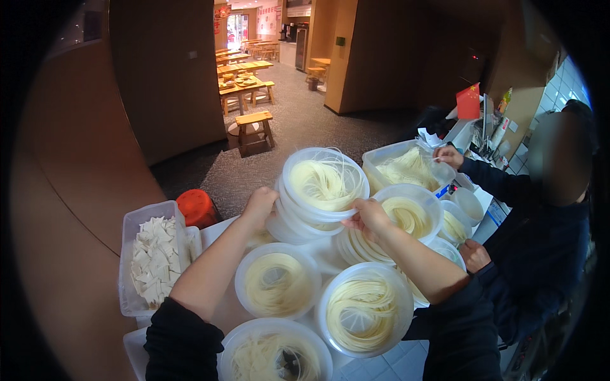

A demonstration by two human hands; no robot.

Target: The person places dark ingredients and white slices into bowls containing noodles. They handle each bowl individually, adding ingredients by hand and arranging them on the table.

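Observation:
A white plastic bowl of noodles (325, 184) tops a stack of similar bowls at the far middle of the table. My left hand (260, 208) is closed on the left side of this bowl, its fingertips hidden behind the rim. My right hand (370, 219) grips the near right edge of the same bowl. Thin pale noodles lie coiled inside, with some loose strands over the far rim. Closer to me stand a left noodle bowl (277, 280) and a right noodle bowl (367, 311). Another bowl with flatter noodles (273, 359) is at the lower edge.
A tub of white dough pieces (154, 260) stands left, beside a red bucket (196, 208). More noodle bowls (410, 216) and a noodle bin (403, 166) crowd the right. A co-worker (540, 254) reaches into that bin. Wooden tables and stools (254, 120) stand beyond.

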